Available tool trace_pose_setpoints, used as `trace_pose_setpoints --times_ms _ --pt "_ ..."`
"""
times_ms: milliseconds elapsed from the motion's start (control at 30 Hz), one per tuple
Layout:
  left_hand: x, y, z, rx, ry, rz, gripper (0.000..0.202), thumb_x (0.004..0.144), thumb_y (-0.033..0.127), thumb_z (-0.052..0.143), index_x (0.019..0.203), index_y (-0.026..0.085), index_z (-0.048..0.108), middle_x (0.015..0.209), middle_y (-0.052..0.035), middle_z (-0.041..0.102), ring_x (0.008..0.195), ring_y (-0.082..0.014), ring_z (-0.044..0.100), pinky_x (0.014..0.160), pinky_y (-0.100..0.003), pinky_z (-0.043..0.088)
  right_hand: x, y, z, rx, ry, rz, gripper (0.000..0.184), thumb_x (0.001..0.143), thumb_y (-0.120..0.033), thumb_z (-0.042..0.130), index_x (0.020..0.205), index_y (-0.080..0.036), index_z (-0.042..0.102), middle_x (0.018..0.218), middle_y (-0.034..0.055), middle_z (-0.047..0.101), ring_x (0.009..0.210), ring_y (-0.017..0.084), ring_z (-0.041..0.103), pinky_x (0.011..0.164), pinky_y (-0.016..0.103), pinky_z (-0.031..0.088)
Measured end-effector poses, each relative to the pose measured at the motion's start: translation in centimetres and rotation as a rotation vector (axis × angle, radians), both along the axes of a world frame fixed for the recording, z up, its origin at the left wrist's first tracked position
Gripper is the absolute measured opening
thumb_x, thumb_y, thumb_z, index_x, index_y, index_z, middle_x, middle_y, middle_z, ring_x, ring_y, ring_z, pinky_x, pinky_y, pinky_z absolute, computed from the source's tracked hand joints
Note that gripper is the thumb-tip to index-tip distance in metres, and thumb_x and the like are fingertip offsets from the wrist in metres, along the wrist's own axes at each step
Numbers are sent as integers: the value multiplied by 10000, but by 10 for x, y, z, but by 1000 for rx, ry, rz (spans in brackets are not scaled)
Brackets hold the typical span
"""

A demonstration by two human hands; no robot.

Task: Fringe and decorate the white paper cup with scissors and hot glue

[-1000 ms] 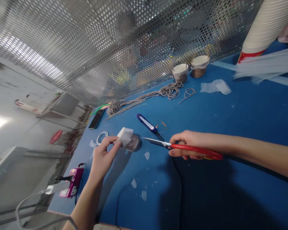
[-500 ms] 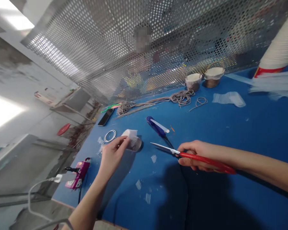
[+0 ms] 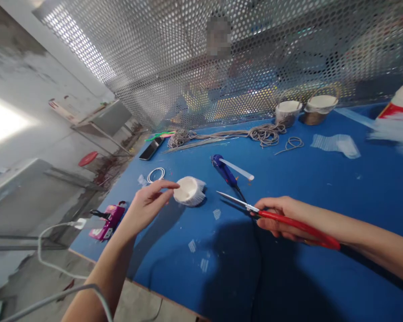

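head view, and the left hand (image 3: 147,202) is out over the blue desk (image 3: 322,188), fingers (image 3: 168,184) spread loose and open, the tips just beside a white cup (image 3: 189,191) with a fringe of white strips around it. whether they touch its rim or hang just short of it, cannot tell. the cup lies tipped on its side on the desk, mouth turned toward the hand, near the left-middle of the surface.

over to the right hand (image 3: 282,218), wrapped closed around the red handles of the scissors (image 3: 272,214). the blades point left toward the cup, low over the desk, well short of it, and look nearly together.

just behind the blade tips lies a blue glue gun (image 3: 224,170) with a white stick jutting from it. left of the cup, a small white ring (image 3: 155,174), and beyond that a dark phone (image 3: 151,149) near the desk's far edge. a tangle of grey cord (image 3: 265,133) runs along the back, with two small lined baskets (image 3: 305,109) beside it against the perforated metal screen (image 3: 188,58). a clear plastic bag (image 3: 337,144) sits to the right. a pink device (image 3: 106,221) hangs at the desk's near left corner. scraps of white lie scattered on the blue. another person shows dimly behind the screen.
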State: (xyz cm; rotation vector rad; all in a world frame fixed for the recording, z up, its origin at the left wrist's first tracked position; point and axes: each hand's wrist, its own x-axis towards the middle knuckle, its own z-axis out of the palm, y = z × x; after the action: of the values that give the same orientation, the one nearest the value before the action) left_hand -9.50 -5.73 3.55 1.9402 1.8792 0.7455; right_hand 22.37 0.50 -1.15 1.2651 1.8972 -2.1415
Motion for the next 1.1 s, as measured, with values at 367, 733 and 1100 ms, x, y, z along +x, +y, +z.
trace_pose_setpoints --times_ms 367,733,1100 --pt "-9 7 -16 101 39 17 200 802 333 609 852 192 742 728 -41 705 678 -174 586 630 -287 471 2 0 -1 21 -4 55 451 768 -572 665 979 -184 571 639 -37 556 425 42 399 355 148 278" --pt "-3 4 -12 -85 -407 145 158 665 281 703 775 187 765 631 -7 669 549 -120 522 539 -232 431 -4 -4 -6 -30 32 22 421 737 -534 701 958 -199 573 592 -62 527 420 44 398 374 152 280" --pt "-14 1 -24 -57 -413 41 135 724 315 702 706 181 691 1014 -117 731 1025 -275 644 865 -371 498 -9 -16 -16 92 206 71 427 700 -531 697 921 -177 602 628 -61 473 553 74 393 513 196 331"
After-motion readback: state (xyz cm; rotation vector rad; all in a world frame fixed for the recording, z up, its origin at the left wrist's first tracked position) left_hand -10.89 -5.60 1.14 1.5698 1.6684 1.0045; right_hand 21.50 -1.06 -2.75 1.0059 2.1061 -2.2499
